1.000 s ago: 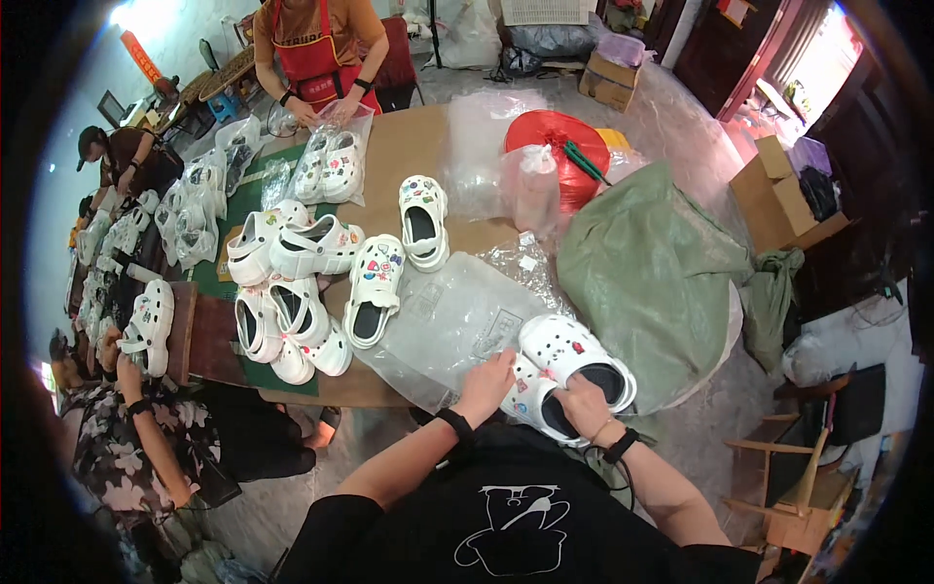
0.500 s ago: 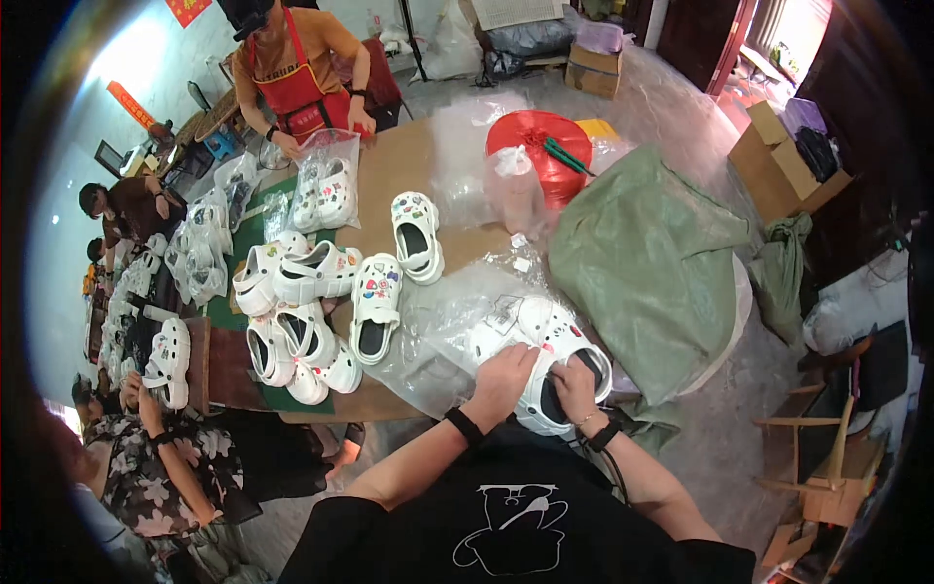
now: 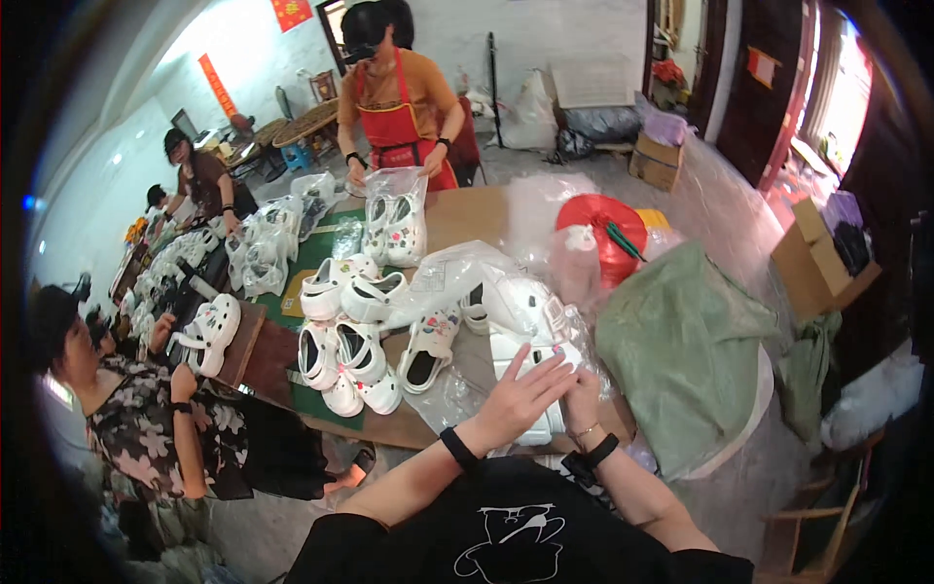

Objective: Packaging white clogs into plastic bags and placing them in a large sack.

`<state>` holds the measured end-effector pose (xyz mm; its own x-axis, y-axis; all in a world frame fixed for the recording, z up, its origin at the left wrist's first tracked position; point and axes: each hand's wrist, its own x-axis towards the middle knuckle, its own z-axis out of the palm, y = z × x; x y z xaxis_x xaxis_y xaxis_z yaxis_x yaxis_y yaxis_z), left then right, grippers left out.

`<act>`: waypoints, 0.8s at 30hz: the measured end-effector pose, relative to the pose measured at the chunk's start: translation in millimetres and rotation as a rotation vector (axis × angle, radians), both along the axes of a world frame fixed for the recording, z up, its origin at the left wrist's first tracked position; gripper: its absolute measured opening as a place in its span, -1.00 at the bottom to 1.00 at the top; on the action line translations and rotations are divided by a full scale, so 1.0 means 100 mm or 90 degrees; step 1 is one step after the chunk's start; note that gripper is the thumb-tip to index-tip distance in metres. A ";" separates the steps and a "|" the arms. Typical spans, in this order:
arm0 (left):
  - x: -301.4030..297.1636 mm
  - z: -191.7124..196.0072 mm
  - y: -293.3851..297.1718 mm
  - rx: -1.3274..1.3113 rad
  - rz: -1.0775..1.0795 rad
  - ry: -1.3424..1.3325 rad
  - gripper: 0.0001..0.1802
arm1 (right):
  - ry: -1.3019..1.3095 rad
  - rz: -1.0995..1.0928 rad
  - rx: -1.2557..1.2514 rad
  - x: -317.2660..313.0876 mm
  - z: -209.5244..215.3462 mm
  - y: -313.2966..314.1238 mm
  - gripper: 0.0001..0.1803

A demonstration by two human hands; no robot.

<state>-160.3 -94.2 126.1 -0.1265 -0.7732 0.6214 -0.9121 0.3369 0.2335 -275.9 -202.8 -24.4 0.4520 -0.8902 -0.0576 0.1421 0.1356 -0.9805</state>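
A pair of white clogs [image 3: 530, 304] lies on the near right part of the table, partly under a clear plastic bag [image 3: 457, 271]. The white clog nearest me [image 3: 513, 352] is partly covered by my hands. My left hand [image 3: 520, 391] is open over it, fingers stretched out toward the right. Beside those fingertips, my right hand [image 3: 584, 399] is curled closed; its fingertips are hidden, so what it grips cannot be made out. Just left of the bag stands a single white clog with colourful charms [image 3: 430, 348].
White clogs [image 3: 355, 336] are piled on a green mat at left. Across the table a person in a red apron [image 3: 394, 112] holds a bagged pair [image 3: 394, 229]. A red round bundle [image 3: 601, 229] and a green sack [image 3: 686, 355] lie at right. Another person [image 3: 146, 409] sits at left.
My left hand has let go of the clog and straightened its fingers. The clear bag now spreads farther left, over nearby clogs. My view has tilted up and to the left.
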 end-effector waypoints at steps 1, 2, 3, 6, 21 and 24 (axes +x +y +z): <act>0.10 0.00 0.04 -0.019 -0.033 0.024 -0.52 | -0.003 0.018 -0.008 0.09 0.19 0.03 -0.85; 0.21 0.00 0.09 -0.048 0.006 0.078 -0.56 | -0.040 0.025 -0.002 0.18 0.51 0.14 -0.84; 0.28 0.08 0.14 -0.054 0.015 0.074 -0.56 | -0.077 0.028 0.004 0.25 0.70 0.20 -0.84; 0.40 0.32 0.18 -0.189 0.279 0.159 -0.55 | -0.106 0.058 0.039 0.35 0.59 0.21 -0.80; 0.68 0.14 0.50 -0.022 0.310 0.265 -0.57 | -0.359 0.298 0.446 0.60 0.54 0.42 -0.69; 0.73 -0.09 0.62 -0.043 0.214 -0.064 -0.57 | -0.398 0.300 0.527 0.64 0.54 0.48 -0.69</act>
<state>-86.8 -32.6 117.3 0.0649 -0.7398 0.6697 -0.9919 0.0253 0.1241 -212.2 -154.5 29.8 0.8875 -0.4176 -0.1948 0.3382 0.8774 -0.3403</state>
